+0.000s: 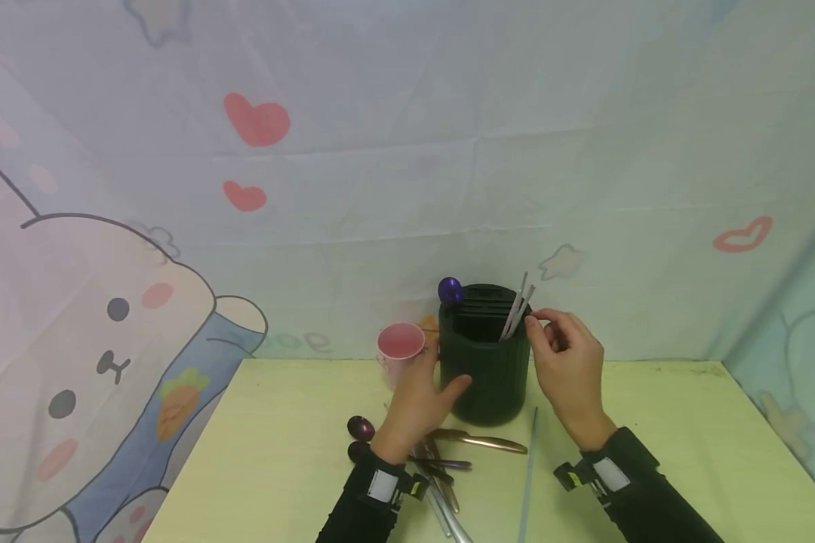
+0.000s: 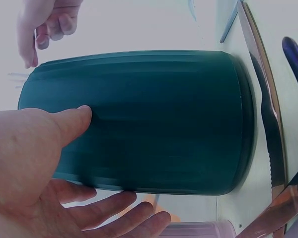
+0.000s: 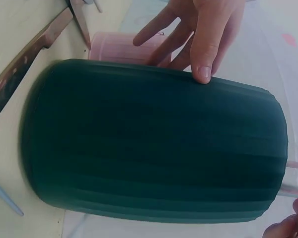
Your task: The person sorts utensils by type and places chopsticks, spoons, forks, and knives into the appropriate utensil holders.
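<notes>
A dark green ribbed utensil holder stands upright near the table's back edge, with two thin pale sticks leaning in its right side. Hooked over its left rim is a purple spoon. My left hand steadies the holder from the left, thumb pressed on its front and fingers stretched out along its side. My right hand is at the right rim beside the sticks, thumb and forefinger close together. I cannot tell whether those fingertips pinch anything.
Just left of the holder stands a pink cup, partly behind my left hand. Before the holder lie a golden knife, a dark spoon and several other pieces of cutlery in a pile. A thin pale stick lies to their right. A printed cloth hangs behind.
</notes>
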